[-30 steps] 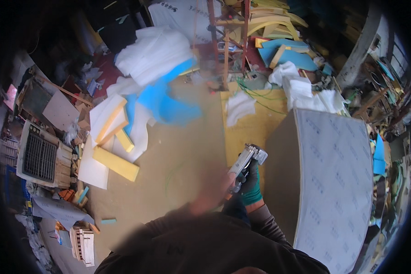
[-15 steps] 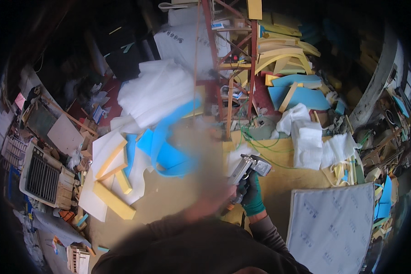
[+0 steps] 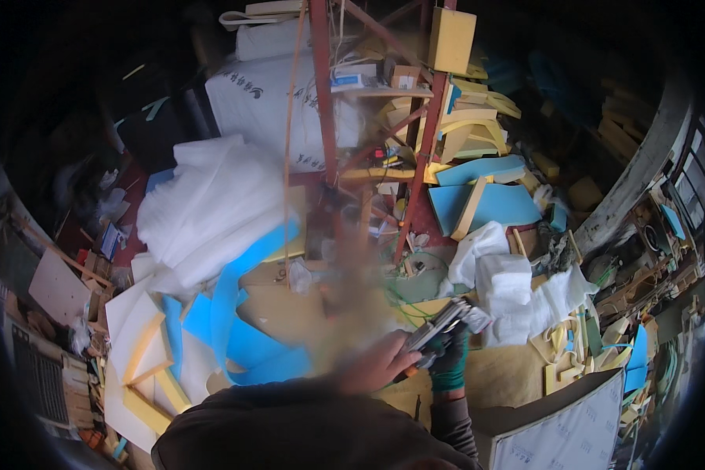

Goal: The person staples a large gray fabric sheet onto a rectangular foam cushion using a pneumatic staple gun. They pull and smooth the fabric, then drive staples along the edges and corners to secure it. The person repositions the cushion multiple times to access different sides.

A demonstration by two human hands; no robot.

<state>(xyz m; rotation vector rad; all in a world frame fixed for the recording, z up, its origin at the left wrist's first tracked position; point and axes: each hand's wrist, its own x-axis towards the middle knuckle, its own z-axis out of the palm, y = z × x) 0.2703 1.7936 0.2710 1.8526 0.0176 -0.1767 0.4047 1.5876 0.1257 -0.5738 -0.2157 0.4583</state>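
Observation:
A silver and dark staple gun (image 3: 444, 323) is held up in front of me, above the brown work surface. My right hand (image 3: 449, 359), in a green and black glove, is closed around its grip. My bare left hand (image 3: 380, 362) comes in from the left, thumb and fingers closed on the near end of the tool's long metal part. Some of its fingers are hidden behind the tool. A box-like frame covered in pale printed fabric (image 3: 560, 435) stands at the lower right, close to my right forearm.
Blue foam strips (image 3: 270, 364) and yellow foam pieces (image 3: 145, 409) lie on the left. White wadding (image 3: 211, 204) is heaped behind them. A red metal rack (image 3: 323, 94) stands ahead; green cord (image 3: 403, 294) trails below it. Folded white padding (image 3: 503, 298) lies right of the staple gun.
The view has shifted, so the rack sits further left and the foam lower. The staple gun and both hands appear lower in view. The fabric-covered frame now shows its upper edge and inner side.

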